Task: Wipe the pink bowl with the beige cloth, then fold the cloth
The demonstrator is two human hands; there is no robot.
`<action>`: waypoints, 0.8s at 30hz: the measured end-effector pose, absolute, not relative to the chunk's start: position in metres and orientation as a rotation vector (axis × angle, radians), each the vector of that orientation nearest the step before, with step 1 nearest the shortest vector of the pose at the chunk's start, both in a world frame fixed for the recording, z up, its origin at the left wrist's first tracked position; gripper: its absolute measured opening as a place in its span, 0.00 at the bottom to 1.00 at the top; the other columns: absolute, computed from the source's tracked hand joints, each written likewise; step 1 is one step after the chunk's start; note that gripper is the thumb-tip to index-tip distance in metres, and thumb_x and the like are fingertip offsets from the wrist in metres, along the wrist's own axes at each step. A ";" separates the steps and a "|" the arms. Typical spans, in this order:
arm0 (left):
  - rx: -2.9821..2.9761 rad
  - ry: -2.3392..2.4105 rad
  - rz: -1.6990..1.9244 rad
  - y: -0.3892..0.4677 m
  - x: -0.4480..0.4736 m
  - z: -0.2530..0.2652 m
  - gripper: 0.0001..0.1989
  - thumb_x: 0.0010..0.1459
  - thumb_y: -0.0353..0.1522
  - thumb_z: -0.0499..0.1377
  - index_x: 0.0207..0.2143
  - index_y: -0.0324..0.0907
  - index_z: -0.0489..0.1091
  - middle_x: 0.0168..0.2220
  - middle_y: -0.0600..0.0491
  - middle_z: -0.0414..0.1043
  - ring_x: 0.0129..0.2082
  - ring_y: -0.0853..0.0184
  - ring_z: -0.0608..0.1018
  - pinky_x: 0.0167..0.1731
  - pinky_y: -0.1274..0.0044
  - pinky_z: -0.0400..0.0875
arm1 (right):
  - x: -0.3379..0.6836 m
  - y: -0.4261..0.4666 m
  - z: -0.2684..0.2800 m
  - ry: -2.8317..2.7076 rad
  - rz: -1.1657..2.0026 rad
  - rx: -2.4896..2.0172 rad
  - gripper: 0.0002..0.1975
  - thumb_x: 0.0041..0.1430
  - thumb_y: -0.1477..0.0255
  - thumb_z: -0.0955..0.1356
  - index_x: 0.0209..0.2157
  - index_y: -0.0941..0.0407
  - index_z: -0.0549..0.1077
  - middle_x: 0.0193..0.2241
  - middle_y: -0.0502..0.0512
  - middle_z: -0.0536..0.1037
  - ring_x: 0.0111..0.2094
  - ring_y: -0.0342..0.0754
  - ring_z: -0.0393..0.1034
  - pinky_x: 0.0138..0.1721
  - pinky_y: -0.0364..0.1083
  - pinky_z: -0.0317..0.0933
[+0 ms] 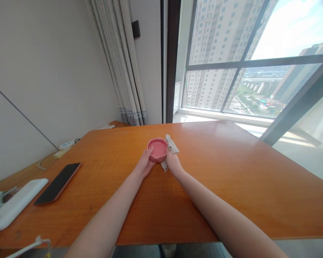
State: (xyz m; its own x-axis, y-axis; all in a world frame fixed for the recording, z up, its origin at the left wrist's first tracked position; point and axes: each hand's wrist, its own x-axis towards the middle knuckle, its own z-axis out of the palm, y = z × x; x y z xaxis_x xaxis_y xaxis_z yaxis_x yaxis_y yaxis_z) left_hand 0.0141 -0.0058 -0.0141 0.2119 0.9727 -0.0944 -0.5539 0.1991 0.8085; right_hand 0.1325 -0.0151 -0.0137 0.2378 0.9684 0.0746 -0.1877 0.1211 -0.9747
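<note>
Near the middle of the wooden table, a shallow pink bowl (158,149) with a faceted rim is held between both hands, its inside facing up toward me. My left hand (145,161) grips its left side, thumb over the rim. On the other side, my right hand (173,161) is closed around a pale grey cloth (172,144) and presses it against the bowl's right wall. One end of the cloth sticks out above that hand, and another hangs below the bowl. Most of the right fingers are hidden behind the cloth and bowl.
A dark phone (57,183) lies on the wooden table (231,179) at the left. Beside it are a white rounded device (21,204) and a white cable (29,246). A power strip (67,144) rests by the wall. Beyond the table stands a large window.
</note>
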 end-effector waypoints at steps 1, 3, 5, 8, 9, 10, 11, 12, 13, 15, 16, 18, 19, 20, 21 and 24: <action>0.742 0.714 1.173 -0.007 0.014 -0.013 0.23 0.53 0.39 0.61 0.51 0.41 0.66 0.48 0.45 0.72 0.45 0.62 0.76 0.44 0.70 0.74 | 0.135 -0.013 -0.013 -0.952 1.034 -1.076 0.26 0.56 0.56 0.62 0.55 0.50 0.67 0.56 0.50 0.68 0.60 0.50 0.58 0.61 0.51 0.50; 0.754 0.720 1.113 -0.009 0.011 -0.009 0.25 0.54 0.43 0.59 0.52 0.42 0.66 0.50 0.45 0.71 0.46 0.60 0.76 0.42 0.68 0.74 | 0.142 -0.007 -0.013 -0.991 1.010 -1.045 0.25 0.56 0.57 0.63 0.54 0.50 0.68 0.56 0.50 0.68 0.60 0.49 0.57 0.62 0.51 0.49; 0.760 0.729 1.055 -0.011 0.008 -0.005 0.26 0.55 0.47 0.57 0.52 0.43 0.67 0.51 0.45 0.71 0.46 0.59 0.76 0.40 0.68 0.75 | 0.150 0.001 -0.013 -1.035 1.048 -1.036 0.24 0.55 0.57 0.64 0.51 0.50 0.70 0.53 0.50 0.71 0.58 0.50 0.60 0.61 0.52 0.50; 0.760 0.811 0.983 -0.011 0.006 -0.004 0.25 0.55 0.45 0.57 0.50 0.41 0.69 0.49 0.46 0.72 0.44 0.59 0.76 0.36 0.71 0.75 | 0.161 0.009 -0.015 -1.103 1.194 -1.075 0.20 0.51 0.57 0.67 0.44 0.50 0.75 0.46 0.50 0.77 0.51 0.53 0.68 0.57 0.54 0.57; 0.751 0.851 0.974 -0.011 0.007 -0.005 0.23 0.54 0.43 0.58 0.49 0.40 0.70 0.48 0.46 0.73 0.43 0.60 0.77 0.35 0.72 0.75 | 0.162 0.010 -0.016 -1.108 1.226 -1.096 0.19 0.51 0.57 0.68 0.42 0.50 0.76 0.44 0.50 0.78 0.49 0.53 0.69 0.56 0.54 0.59; 0.740 0.886 0.984 -0.011 0.008 -0.006 0.21 0.55 0.41 0.58 0.48 0.39 0.71 0.46 0.46 0.74 0.42 0.61 0.77 0.34 0.74 0.75 | 0.163 0.011 -0.017 -1.095 1.241 -1.121 0.18 0.51 0.57 0.68 0.40 0.51 0.77 0.42 0.51 0.78 0.48 0.53 0.70 0.55 0.54 0.60; 0.725 0.914 1.018 -0.010 0.010 -0.007 0.19 0.55 0.40 0.58 0.46 0.39 0.71 0.45 0.46 0.75 0.41 0.62 0.77 0.34 0.75 0.74 | 0.162 0.011 -0.018 -1.057 1.244 -1.150 0.18 0.52 0.56 0.67 0.40 0.52 0.77 0.42 0.51 0.79 0.47 0.53 0.71 0.54 0.54 0.60; 0.708 0.932 1.071 -0.010 0.011 -0.008 0.18 0.55 0.38 0.57 0.45 0.38 0.72 0.44 0.47 0.75 0.41 0.63 0.77 0.34 0.76 0.74 | 0.161 0.011 -0.020 -1.000 1.246 -1.172 0.19 0.53 0.55 0.66 0.40 0.53 0.77 0.42 0.53 0.79 0.48 0.53 0.71 0.54 0.54 0.60; 0.685 0.941 1.136 -0.010 0.013 -0.008 0.17 0.56 0.38 0.56 0.44 0.38 0.72 0.43 0.47 0.76 0.41 0.63 0.77 0.35 0.76 0.74 | 0.158 0.011 -0.022 -0.934 1.254 -1.178 0.20 0.54 0.55 0.65 0.40 0.54 0.76 0.43 0.54 0.78 0.48 0.54 0.71 0.53 0.54 0.61; 0.623 0.933 1.264 -0.008 0.016 -0.009 0.16 0.57 0.37 0.54 0.44 0.39 0.71 0.43 0.49 0.76 0.41 0.64 0.77 0.37 0.76 0.73 | 0.149 0.009 -0.028 -0.819 1.300 -1.132 0.22 0.56 0.54 0.63 0.43 0.55 0.74 0.45 0.56 0.77 0.49 0.53 0.70 0.51 0.54 0.63; 0.590 0.926 1.318 -0.007 0.016 -0.009 0.15 0.58 0.37 0.54 0.44 0.39 0.71 0.42 0.50 0.76 0.41 0.65 0.77 0.39 0.76 0.73 | 0.144 0.009 -0.032 -0.787 1.326 -1.081 0.22 0.57 0.55 0.62 0.45 0.54 0.73 0.46 0.56 0.77 0.49 0.53 0.70 0.50 0.53 0.65; 0.561 0.927 1.409 -0.003 0.016 -0.012 0.14 0.58 0.37 0.53 0.43 0.40 0.70 0.42 0.51 0.76 0.42 0.66 0.76 0.40 0.76 0.72 | 0.133 0.007 -0.039 -0.770 1.355 -0.975 0.21 0.57 0.55 0.63 0.47 0.53 0.71 0.48 0.55 0.76 0.50 0.52 0.70 0.49 0.51 0.66; 0.573 0.930 1.443 -0.002 0.015 -0.013 0.14 0.58 0.37 0.54 0.42 0.40 0.70 0.42 0.50 0.76 0.42 0.66 0.76 0.41 0.76 0.72 | 0.128 0.006 -0.041 -0.766 1.355 -0.935 0.21 0.56 0.56 0.63 0.47 0.52 0.71 0.48 0.55 0.75 0.51 0.51 0.70 0.48 0.50 0.67; 0.600 0.933 1.465 0.000 0.015 -0.015 0.13 0.58 0.37 0.55 0.41 0.39 0.70 0.41 0.50 0.76 0.42 0.66 0.76 0.42 0.76 0.71 | 0.124 0.006 -0.043 -0.759 1.351 -0.903 0.21 0.56 0.56 0.64 0.47 0.52 0.71 0.49 0.54 0.75 0.51 0.51 0.69 0.49 0.49 0.67; 0.636 0.935 1.474 0.002 0.014 -0.016 0.13 0.56 0.37 0.56 0.40 0.39 0.70 0.41 0.50 0.75 0.42 0.66 0.76 0.43 0.76 0.71 | 0.122 0.005 -0.044 -0.743 1.346 -0.879 0.20 0.55 0.56 0.64 0.47 0.52 0.71 0.49 0.54 0.75 0.52 0.50 0.69 0.49 0.49 0.67; 0.728 0.956 1.404 0.001 0.013 -0.019 0.14 0.50 0.35 0.63 0.39 0.39 0.69 0.39 0.49 0.75 0.40 0.67 0.76 0.42 0.76 0.71 | 0.128 0.007 -0.043 -0.698 1.338 -0.870 0.20 0.55 0.57 0.64 0.45 0.52 0.71 0.48 0.54 0.76 0.51 0.50 0.69 0.50 0.49 0.66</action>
